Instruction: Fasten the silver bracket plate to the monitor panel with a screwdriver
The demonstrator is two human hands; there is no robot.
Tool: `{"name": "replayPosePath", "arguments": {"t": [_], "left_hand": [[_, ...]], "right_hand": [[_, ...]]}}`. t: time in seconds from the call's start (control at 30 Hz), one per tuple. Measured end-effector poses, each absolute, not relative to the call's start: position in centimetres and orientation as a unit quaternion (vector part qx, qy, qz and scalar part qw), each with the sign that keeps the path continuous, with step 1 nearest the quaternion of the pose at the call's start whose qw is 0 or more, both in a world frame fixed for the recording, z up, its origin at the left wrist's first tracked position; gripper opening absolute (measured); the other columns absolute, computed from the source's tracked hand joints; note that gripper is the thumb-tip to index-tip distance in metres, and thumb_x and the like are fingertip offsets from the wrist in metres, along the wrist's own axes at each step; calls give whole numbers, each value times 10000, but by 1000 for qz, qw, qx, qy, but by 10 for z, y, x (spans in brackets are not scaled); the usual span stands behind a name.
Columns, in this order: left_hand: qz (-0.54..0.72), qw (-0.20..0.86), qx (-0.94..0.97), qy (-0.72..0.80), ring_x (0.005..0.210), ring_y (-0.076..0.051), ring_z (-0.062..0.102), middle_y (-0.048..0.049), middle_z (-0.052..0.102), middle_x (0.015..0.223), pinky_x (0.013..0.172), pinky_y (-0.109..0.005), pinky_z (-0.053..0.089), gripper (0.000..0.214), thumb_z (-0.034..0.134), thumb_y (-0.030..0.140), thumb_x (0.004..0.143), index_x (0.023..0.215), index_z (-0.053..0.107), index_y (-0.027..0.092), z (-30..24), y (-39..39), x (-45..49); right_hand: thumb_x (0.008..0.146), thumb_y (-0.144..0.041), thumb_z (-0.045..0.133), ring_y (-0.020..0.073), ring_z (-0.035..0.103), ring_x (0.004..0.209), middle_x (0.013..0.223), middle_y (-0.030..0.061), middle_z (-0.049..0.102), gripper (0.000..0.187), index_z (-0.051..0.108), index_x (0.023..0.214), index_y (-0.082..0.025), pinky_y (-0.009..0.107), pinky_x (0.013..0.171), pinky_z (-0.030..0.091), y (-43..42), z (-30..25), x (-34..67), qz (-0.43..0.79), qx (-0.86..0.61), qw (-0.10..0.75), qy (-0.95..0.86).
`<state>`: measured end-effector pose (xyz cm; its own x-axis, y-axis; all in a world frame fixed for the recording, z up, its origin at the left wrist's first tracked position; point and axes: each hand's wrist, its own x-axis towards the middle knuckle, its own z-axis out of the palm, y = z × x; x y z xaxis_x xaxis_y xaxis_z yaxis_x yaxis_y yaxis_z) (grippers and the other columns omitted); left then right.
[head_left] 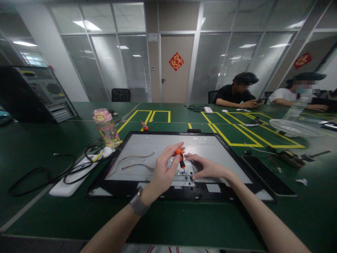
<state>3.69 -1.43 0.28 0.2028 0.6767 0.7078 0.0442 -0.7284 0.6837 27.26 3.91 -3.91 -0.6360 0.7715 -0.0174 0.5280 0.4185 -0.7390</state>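
A flat monitor panel [147,142] lies face down on the green table, grey metal back up inside a black frame. My left hand [163,172] is closed round a small orange-handled screwdriver [180,157], its tip down on a metal strip near the panel's front edge. My right hand [205,168] rests beside it, fingers curled and pinched at the same strip; what they hold is too small to tell. Thin coloured wires [131,162] run across the panel to the left of my hands. A watch sits on my left wrist.
A pink-capped bottle [107,128], a white power strip with black cables [71,175] and a computer case [39,93] stand to the left. A second screwdriver [144,125] lies beyond the panel. A dark slab [267,175], white fan [295,127] and two seated people [237,95] are on the right.
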Motion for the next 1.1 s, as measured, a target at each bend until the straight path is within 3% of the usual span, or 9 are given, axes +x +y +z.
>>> {"name": "replayPosePath", "arguments": {"t": [0.17,0.33,0.57,0.73,0.87,1.03,1.1], "left_hand": [[586,237,729,263,892,-183,602,-50,615,961,805,-310,490,173,585,212,914,1067,666,213,3,-13,38],[601,213,721,272,854,-171,565,-30,537,914,798,-307,475,131,649,233,879,1003,693,223,1,-12,37],[590,265,718,258,966,-201,606,-81,609,1043,857,-341,490,281,472,199,962,1210,605,208,1,-13,36],[597,227,724,261,929,-192,603,-53,607,985,846,-325,485,194,557,226,932,1081,682,226,3,-13,36],[584,250,730,253,963,-193,602,-65,626,1023,857,-328,476,258,461,198,977,1166,636,220,4,-14,36],[599,223,725,255,913,-189,586,-48,583,959,830,-316,477,145,592,250,920,1028,685,220,2,-14,37],[597,229,723,261,915,-190,587,-54,583,963,827,-316,479,171,547,247,943,1056,673,216,1,-15,38]], "right_hand": [[664,-573,770,299,294,1426,1532,96,364,833,482,1375,-249,473,1183,212,39,-39,273,373,-388,170,-825],[663,-565,774,305,285,1430,1538,104,353,836,479,1375,-242,479,1181,212,39,-38,272,372,-391,166,-825],[656,-583,768,314,273,1434,1543,90,348,835,487,1373,-260,494,1184,202,39,-39,273,370,-398,162,-824],[659,-573,772,307,286,1429,1533,88,365,827,487,1370,-263,485,1186,202,41,-42,274,365,-390,170,-828],[661,-572,770,314,277,1433,1540,101,352,832,486,1372,-247,480,1182,210,41,-42,274,366,-396,167,-825],[668,-555,776,298,298,1425,1527,96,374,825,480,1373,-246,465,1179,224,41,-41,273,368,-381,173,-831],[668,-550,779,300,297,1425,1528,101,372,819,488,1366,-236,463,1183,218,40,-40,273,365,-387,167,-830]]}}
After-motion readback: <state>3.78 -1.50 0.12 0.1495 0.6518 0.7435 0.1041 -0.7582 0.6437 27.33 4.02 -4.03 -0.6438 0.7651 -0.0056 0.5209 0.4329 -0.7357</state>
